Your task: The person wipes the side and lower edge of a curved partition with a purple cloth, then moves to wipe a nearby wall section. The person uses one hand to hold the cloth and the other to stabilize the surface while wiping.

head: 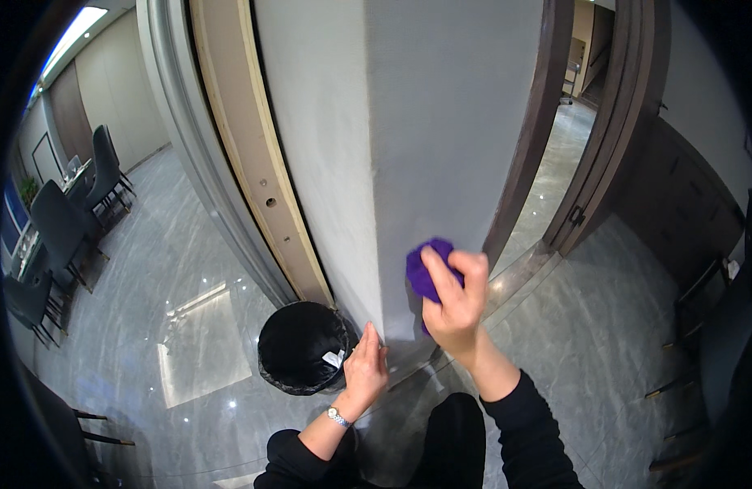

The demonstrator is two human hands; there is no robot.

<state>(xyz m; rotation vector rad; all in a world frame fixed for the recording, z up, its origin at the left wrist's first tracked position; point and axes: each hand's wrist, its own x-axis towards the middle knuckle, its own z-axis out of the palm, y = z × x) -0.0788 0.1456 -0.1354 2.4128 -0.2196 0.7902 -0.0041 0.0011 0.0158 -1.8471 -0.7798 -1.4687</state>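
A bunched purple cloth (pixel 431 275) is gripped in my right hand (pixel 458 299), against the right face of a grey wall corner (pixel 449 153). Lower down, my left hand (pixel 367 367), with a watch (pixel 338 417) on its wrist, rests against the wall near the corner edge, fingers extended and holding nothing that shows. Just left of that hand stands a round bin with a black liner (pixel 296 348); a piece of white paper (pixel 333 358) lies inside it. Part of the cloth is hidden behind my right fingers.
A metal-trimmed door frame (pixel 199 153) runs up at left, beyond it grey chairs (pixel 61 220) along a table. At right are a brown door frame (pixel 522 140), an opening with a threshold (pixel 522 269), a dark cabinet (pixel 675 195) and dark furniture legs (pixel 663 388). The marble-look floor (pixel 217 354) is glossy.
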